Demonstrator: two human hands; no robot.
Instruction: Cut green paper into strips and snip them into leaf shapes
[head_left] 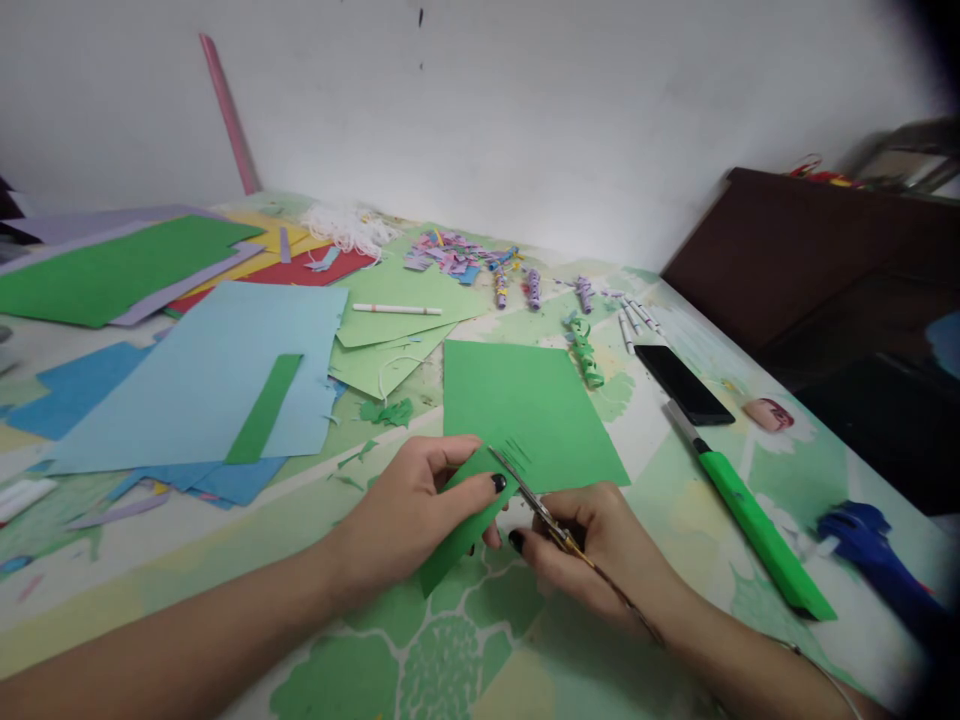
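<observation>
My left hand [420,500] pinches a strip of green paper [457,540] between thumb and fingers, tilted above the table. Slits run into the strip's upper right edge. Scissors [555,525] are gripped in my right hand [600,550], their blades at the strip's slit edge and pointing up and left. My right fingers wrap the handles, partly hiding them. Just beyond both hands a larger green sheet [525,400] lies flat. Another green strip [266,410] rests on a light blue sheet [195,370] to the left.
Coloured sheets [127,265] overlap at the far left. Paper scraps [450,255], white string [349,230] and small curled paper rolls [533,288] lie at the back. On the right are a phone [684,384], a green-handled knife [757,525] and a blue tool [877,555].
</observation>
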